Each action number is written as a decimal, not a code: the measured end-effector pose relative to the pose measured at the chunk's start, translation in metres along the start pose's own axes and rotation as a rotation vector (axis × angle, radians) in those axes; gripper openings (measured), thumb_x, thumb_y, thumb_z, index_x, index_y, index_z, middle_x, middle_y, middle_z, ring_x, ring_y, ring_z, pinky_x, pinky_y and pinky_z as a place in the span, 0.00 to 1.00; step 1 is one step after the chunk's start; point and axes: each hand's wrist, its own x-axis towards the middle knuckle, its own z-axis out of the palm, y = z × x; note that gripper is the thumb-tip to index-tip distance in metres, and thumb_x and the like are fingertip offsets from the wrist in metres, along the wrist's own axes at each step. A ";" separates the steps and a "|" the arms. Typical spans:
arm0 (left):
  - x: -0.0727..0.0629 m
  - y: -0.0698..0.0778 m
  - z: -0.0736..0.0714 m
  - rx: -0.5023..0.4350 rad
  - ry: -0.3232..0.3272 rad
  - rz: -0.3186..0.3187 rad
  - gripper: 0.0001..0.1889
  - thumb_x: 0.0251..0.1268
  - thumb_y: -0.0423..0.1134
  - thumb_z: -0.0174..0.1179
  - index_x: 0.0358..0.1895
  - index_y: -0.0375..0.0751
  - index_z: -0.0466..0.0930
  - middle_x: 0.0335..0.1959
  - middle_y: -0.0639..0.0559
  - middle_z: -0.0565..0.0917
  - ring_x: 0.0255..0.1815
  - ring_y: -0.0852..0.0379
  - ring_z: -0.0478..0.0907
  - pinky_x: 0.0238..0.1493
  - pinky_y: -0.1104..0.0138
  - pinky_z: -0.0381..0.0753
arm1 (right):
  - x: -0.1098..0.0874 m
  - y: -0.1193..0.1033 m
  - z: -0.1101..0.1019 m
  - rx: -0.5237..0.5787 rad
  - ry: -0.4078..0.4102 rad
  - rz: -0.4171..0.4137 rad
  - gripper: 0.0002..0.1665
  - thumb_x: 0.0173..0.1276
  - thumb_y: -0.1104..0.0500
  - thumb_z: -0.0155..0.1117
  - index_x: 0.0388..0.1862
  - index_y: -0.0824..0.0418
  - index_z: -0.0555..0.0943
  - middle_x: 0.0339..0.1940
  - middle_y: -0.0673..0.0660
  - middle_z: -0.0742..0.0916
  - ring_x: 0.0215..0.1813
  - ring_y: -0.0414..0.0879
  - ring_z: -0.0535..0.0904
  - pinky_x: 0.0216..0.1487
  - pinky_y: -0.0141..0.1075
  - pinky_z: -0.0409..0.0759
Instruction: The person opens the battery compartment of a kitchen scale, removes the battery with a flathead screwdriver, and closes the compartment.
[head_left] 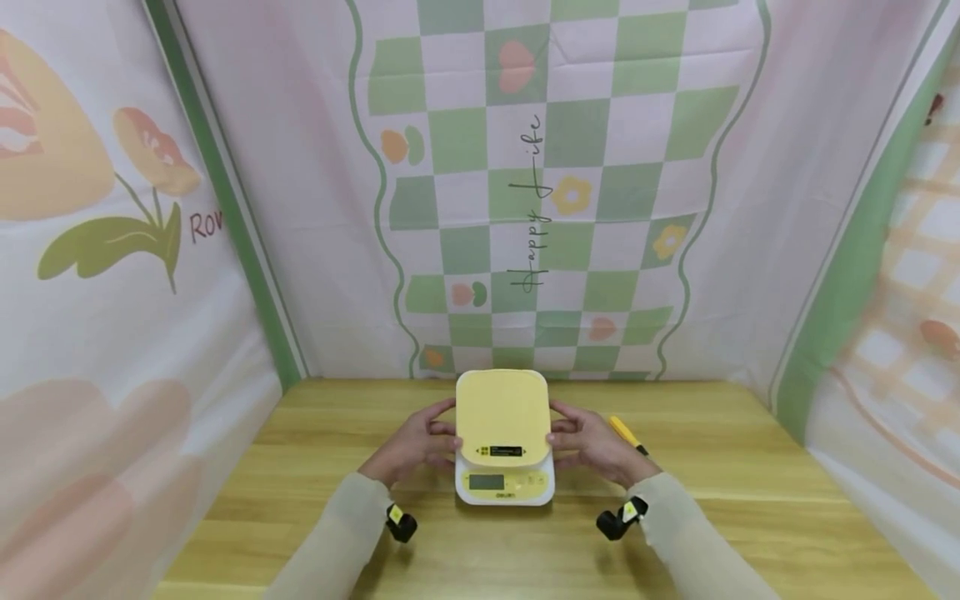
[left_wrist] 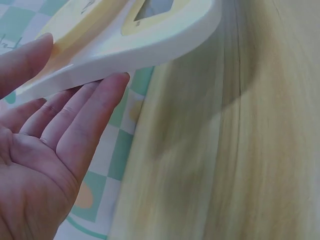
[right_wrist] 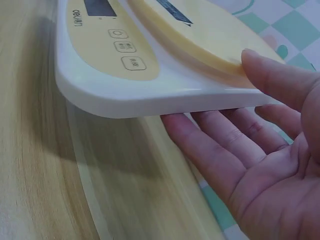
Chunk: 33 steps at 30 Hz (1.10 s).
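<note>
A kitchen scale (head_left: 502,417), with a yellow weighing plate over a white body, is held level between two hands in the head view. Its grey display and buttons face the person. On the left side, the left hand (head_left: 416,446) grips it, thumb at the plate's edge and fingers under the white base (left_wrist: 125,55). From the other side the right hand (head_left: 596,446) holds it the same way, its fingertips beneath the body (right_wrist: 115,100). Both wrist views show the scale raised off the wooden table, its shadow falling below.
A slim yellow tool (head_left: 622,431) with a black end lies on the wooden table (head_left: 720,483), partly behind the right hand. Printed curtains (head_left: 577,242) hang along the table's back edge and both sides.
</note>
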 end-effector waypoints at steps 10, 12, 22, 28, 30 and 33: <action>0.003 0.004 0.002 0.009 0.041 0.020 0.45 0.60 0.25 0.64 0.78 0.46 0.49 0.51 0.37 0.81 0.46 0.40 0.83 0.43 0.50 0.84 | 0.002 -0.003 0.000 -0.042 0.041 -0.055 0.47 0.69 0.67 0.62 0.79 0.61 0.48 0.59 0.71 0.77 0.53 0.60 0.80 0.52 0.59 0.79; 0.003 0.005 0.002 0.009 0.047 0.028 0.45 0.60 0.25 0.64 0.78 0.46 0.50 0.52 0.36 0.81 0.46 0.41 0.82 0.44 0.50 0.84 | 0.002 -0.004 0.001 -0.044 0.054 -0.063 0.47 0.68 0.67 0.63 0.79 0.61 0.50 0.59 0.71 0.77 0.53 0.60 0.80 0.52 0.58 0.79; 0.000 0.016 0.003 0.005 0.030 0.066 0.45 0.61 0.24 0.63 0.78 0.46 0.49 0.53 0.36 0.81 0.47 0.41 0.82 0.44 0.49 0.84 | 0.000 -0.013 0.003 -0.065 0.059 -0.095 0.46 0.68 0.67 0.63 0.79 0.62 0.50 0.61 0.73 0.75 0.53 0.59 0.80 0.53 0.57 0.78; 0.001 0.016 0.003 -0.004 0.037 0.091 0.44 0.60 0.23 0.64 0.77 0.45 0.51 0.52 0.36 0.81 0.45 0.41 0.83 0.43 0.48 0.84 | 0.000 -0.016 0.003 -0.083 0.067 -0.100 0.46 0.68 0.68 0.63 0.78 0.63 0.51 0.64 0.74 0.73 0.54 0.58 0.80 0.55 0.58 0.77; 0.001 0.015 0.003 -0.009 0.036 0.101 0.44 0.59 0.23 0.64 0.76 0.45 0.53 0.52 0.36 0.81 0.45 0.41 0.83 0.43 0.49 0.84 | 0.000 -0.016 0.003 -0.090 0.068 -0.104 0.46 0.67 0.67 0.64 0.78 0.63 0.52 0.65 0.74 0.72 0.55 0.58 0.80 0.55 0.57 0.78; 0.001 0.014 0.002 -0.017 0.027 0.129 0.42 0.59 0.22 0.64 0.75 0.44 0.55 0.52 0.36 0.81 0.45 0.41 0.83 0.45 0.49 0.83 | 0.000 -0.016 0.004 -0.099 0.068 -0.114 0.46 0.66 0.67 0.66 0.77 0.65 0.53 0.65 0.73 0.73 0.56 0.58 0.79 0.54 0.55 0.79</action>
